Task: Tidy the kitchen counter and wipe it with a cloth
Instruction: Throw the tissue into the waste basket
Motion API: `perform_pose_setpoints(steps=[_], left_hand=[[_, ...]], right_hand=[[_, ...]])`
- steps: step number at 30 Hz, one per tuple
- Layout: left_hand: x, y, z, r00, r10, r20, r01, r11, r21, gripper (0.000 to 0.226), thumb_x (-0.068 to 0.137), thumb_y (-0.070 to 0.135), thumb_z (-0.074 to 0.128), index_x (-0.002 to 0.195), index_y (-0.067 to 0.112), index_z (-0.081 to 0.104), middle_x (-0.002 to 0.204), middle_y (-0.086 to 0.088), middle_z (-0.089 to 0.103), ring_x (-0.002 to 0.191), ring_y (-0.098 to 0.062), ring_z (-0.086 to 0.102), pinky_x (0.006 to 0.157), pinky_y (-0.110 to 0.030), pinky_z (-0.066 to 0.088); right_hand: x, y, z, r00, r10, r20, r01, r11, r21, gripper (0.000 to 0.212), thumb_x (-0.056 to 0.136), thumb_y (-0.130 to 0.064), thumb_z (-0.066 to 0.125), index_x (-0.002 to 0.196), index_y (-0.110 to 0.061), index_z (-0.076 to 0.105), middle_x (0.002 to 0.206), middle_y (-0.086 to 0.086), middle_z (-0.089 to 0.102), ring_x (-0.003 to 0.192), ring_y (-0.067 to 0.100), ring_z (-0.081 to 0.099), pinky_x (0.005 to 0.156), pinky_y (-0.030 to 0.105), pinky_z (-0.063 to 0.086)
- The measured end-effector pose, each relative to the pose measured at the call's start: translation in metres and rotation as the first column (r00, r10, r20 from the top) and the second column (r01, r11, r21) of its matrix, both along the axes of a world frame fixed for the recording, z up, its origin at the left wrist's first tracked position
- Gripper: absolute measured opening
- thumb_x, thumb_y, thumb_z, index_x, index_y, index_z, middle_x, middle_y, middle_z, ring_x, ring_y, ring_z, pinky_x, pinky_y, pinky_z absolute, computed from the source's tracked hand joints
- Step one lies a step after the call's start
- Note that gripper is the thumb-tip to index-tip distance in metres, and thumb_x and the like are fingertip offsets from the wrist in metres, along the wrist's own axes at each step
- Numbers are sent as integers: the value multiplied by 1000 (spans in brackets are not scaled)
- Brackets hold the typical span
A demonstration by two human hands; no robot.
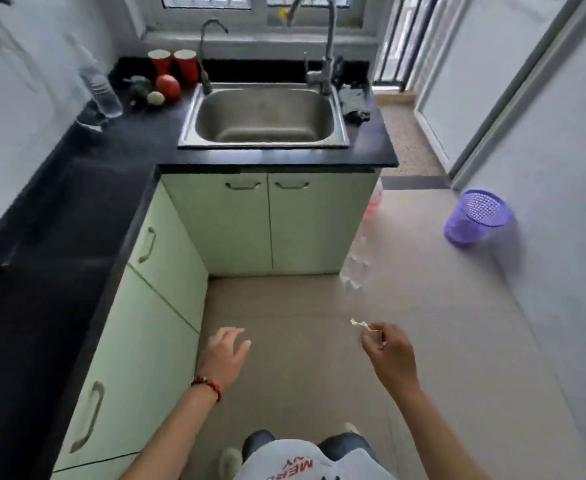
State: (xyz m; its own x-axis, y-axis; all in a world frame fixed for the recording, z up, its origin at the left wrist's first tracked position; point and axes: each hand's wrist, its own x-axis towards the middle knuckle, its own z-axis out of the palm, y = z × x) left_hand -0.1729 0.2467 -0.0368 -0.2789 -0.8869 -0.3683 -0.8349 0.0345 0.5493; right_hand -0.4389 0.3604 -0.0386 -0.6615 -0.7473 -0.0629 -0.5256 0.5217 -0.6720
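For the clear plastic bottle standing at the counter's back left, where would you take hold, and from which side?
Grip the clear plastic bottle around its mid-body, coming from the front right. It looks upright, though blurred; the wall lies on its left, the fruit to its right, so the open counter side is freest.

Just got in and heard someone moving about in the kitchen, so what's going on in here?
A person stands back from the black counter, facing the steel sink. The right hand pinches a small pale scrap between its fingertips; the left hand hangs open and empty. A purple basket stands on the floor off to the right. Two red cups, some fruit and a clear bottle sit on the counter, and a dark cloth lies right of the sink.
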Motion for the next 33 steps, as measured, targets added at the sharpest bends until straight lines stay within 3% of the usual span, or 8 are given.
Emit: perform_pose_setpoints(steps=[4, 8, 12, 23, 29, 33], left_hand=[[-103, 11, -7, 998, -32, -62, 39, 991, 124, 38, 87, 25, 54, 116, 2, 58, 124, -20, 56, 118, -31, 51, 99, -31, 35], [-187, 23, -11, 997, -32, -77, 49, 973, 228, 30, 88, 20, 54, 114, 5, 59, 121, -16, 60, 114, -28, 54, 95, -29, 39], [-243, 24, -15, 994, -62, -92, 85, 957, 276, 27, 89, 18, 54, 110, 3, 61, 116, -15, 64, 108, -26, 57, 89, -28, 40], [-379, -60, -46, 995, -88, -46, 97, 962, 255, 23, 89, 19, 53, 104, 7, 65, 109, -12, 66, 93, -17, 52, 79, -26, 35], [-521, -122, -39, 981, -181, -64, 192, 942, 274, 23, 88, 16, 54, 103, 4, 65, 108, -16, 68, 96, -23, 58, 78, -27, 37], [-633, -161, -28, 940, -324, -107, 341, 901, 269, 26, 89, 20, 52, 108, 5, 64, 109, -15, 68, 98, -24, 61, 79, -27, 41]], right_hand=[[-85, 67, -10, 981, -193, 24, 193, 981, 15, 10, 75, -6, 71, 83, -2, 67, 81, 19, 65, 81, 37, 61, 73, 39, 47], [-150, 123, -16, 931, -358, 68, 356, 933, 47, 11, 79, -10, 67, 86, -2, 67, 84, 18, 64, 83, 35, 60, 71, 32, 42], [-198, 141, -18, 879, -469, 91, 465, 883, 57, 10, 79, -11, 66, 86, -4, 67, 83, 15, 61, 83, 36, 59, 72, 35, 43], [-362, 58, -11, 833, -539, 128, 543, 840, 6, 11, 81, -16, 65, 88, -8, 66, 85, 5, 57, 80, 23, 56, 70, 27, 38], [-460, 19, -12, 770, -623, 136, 621, 781, 60, 11, 81, -19, 66, 86, -9, 66, 83, 7, 59, 79, 26, 57, 69, 28, 39], [-516, 0, -11, 730, -669, 140, 666, 742, 78, 13, 81, -21, 67, 84, -8, 66, 81, 7, 59, 77, 27, 57, 68, 30, 42]])
